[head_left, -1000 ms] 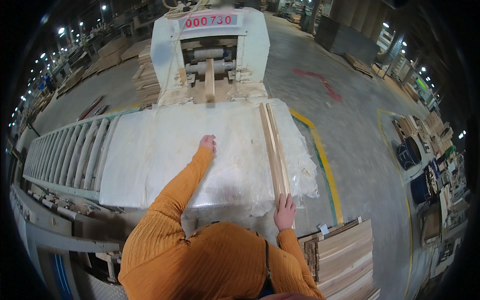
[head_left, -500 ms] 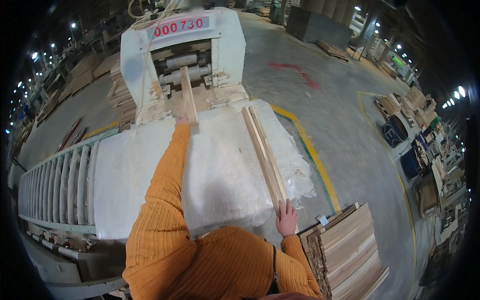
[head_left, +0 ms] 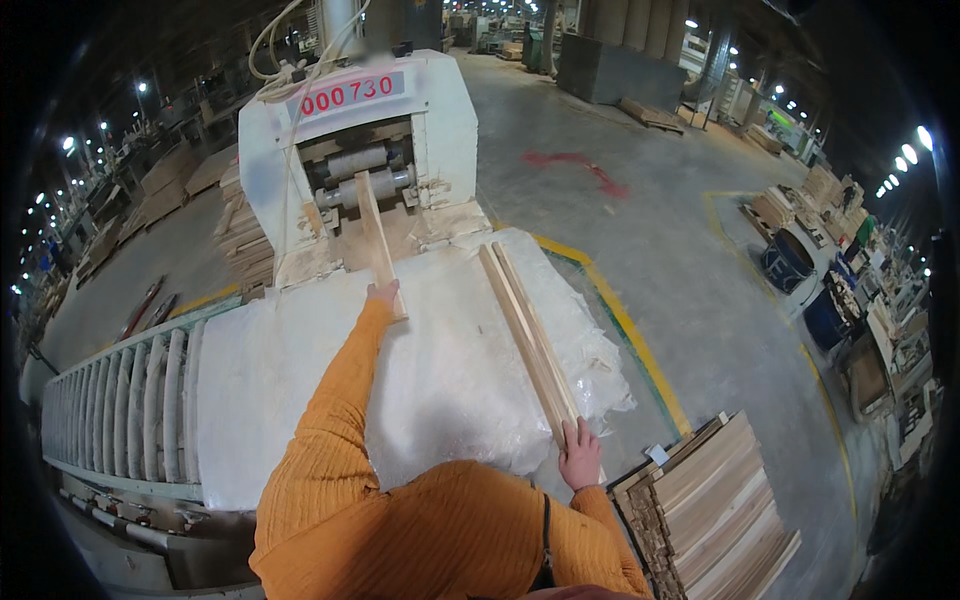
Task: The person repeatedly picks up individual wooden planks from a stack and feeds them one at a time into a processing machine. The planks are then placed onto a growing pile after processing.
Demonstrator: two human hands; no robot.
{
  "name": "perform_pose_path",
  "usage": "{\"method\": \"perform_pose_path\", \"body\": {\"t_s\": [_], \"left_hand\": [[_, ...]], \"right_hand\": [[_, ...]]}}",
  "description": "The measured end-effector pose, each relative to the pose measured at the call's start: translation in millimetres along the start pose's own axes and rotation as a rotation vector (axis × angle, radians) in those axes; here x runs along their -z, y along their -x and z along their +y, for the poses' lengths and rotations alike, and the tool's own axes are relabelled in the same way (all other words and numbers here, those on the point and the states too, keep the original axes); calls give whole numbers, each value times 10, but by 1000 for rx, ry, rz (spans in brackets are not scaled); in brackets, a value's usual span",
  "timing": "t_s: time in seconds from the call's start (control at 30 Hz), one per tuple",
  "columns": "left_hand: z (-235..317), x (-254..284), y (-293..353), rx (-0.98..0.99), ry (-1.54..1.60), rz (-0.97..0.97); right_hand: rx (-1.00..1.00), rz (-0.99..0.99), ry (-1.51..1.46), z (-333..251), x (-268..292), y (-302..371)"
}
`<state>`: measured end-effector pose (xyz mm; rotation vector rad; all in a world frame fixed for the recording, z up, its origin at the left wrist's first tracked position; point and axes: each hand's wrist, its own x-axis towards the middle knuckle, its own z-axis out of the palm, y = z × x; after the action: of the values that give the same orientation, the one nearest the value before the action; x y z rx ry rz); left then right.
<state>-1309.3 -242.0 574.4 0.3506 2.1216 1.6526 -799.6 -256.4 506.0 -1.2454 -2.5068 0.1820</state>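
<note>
My left hand (head_left: 382,291) is closed around a narrow wooden strip (head_left: 375,230) near its close end. The strip's far end reaches the metal rollers (head_left: 365,188) in the mouth of a white machine (head_left: 455,140). To the right, wooden strips (head_left: 522,335) lie lengthwise side by side on a plastic-covered table (head_left: 450,390). My right hand (head_left: 580,457) rests on their close end, its fingers stretched out and slightly apart. The undersides of both hands are hidden.
A roller conveyor (head_left: 125,410) adjoins the table's left side. At my lower right stands a stack of boards (head_left: 725,505). More boards (head_left: 245,225) are piled left of the machine. Dark blue drums (head_left: 787,262) stand far right, beyond a yellow floor line (head_left: 635,340).
The held strip's close end and my left hand are farther back from the rollers and slightly rightward. My right hand stays at the other strips' end. The view has tilted up a little.
</note>
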Motion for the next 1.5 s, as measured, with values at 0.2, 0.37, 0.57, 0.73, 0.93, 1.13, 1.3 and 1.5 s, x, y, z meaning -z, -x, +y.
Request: {"method": "perform_pose_path", "body": {"t_s": [0.2, 0.37, 0.57, 0.73, 0.93, 1.13, 1.3, 1.5], "left_hand": [[-191, 31, 503, -89, -99, -26], [-451, -32, 1110, 22, -42, -84], [-829, -237, 2157, 60, -22, -46], [-1285, -324, 3062, 322, 517, -286], [-1782, -155, 4059, 542, 642, -429], [-1960, 33, 4473, 580, 447, -431], [-1976, -78, 4702, 202, 269, -295], [-1742, -109, 4882, 241, 231, -481]], "right_hand": [[-2, -8, 1, 18, -16, 22], [-15, -34, -7, 41, -17, 35], [0, 37, 55, 6, -13, 76], [235, -124, -653, -432, -95, 192], [-285, -1137, -1208, -869, -113, 645], [-303, -1242, -1283, -952, -92, 983], [-467, -1018, -1428, -895, -121, 1224], [-239, -938, -1303, -705, -119, 1287]]}}
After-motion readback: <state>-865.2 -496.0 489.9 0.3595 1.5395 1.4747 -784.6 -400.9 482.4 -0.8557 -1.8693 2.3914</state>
